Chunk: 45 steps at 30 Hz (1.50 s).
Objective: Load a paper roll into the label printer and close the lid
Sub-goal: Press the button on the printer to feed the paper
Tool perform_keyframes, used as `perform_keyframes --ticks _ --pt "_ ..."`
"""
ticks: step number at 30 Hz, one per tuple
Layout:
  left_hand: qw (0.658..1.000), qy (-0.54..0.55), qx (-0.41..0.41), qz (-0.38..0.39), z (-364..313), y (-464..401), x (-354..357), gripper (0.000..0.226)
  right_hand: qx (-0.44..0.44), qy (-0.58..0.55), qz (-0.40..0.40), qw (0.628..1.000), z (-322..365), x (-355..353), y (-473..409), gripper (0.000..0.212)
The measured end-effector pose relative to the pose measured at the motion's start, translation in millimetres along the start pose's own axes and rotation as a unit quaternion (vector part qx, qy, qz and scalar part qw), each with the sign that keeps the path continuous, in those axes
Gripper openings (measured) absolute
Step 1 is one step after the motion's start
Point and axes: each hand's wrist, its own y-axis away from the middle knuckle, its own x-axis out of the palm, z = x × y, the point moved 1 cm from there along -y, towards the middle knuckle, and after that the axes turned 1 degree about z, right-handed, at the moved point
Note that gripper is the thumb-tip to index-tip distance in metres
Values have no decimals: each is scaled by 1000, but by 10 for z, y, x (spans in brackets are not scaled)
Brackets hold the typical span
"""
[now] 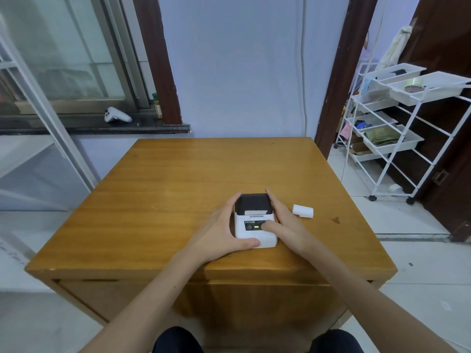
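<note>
A small white label printer (251,234) with a black lid sits on the wooden table (178,187), its lid down and a green light lit on the front panel. My left hand (224,233) cups its left side, thumb on the front corner. My right hand (283,225) wraps the right side, thumb resting on the front panel near the light. A white paper roll (302,210) lies on the table just right of my right hand, untouched.
A white wire cart (397,138) with trays stands at the right beside a dark door. A window sill at the back left holds a white controller (116,115). The table's near edge runs just in front of my forearms.
</note>
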Motion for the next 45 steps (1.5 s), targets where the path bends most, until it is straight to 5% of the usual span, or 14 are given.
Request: perform_keyframes --ticks 7,15,45 --pt "1000 -2 1 -2 -5 4 -2 120 -7 -15 27 999 38 -15 11 90" --pt "1000 8 -4 2 2 -1 3 121 26 -107 -56 992 -26 -37 -80 48" --pt "1000 7 -2 2 10 -11 5 121 -13 -111 -77 991 -42 -18 -70 47"
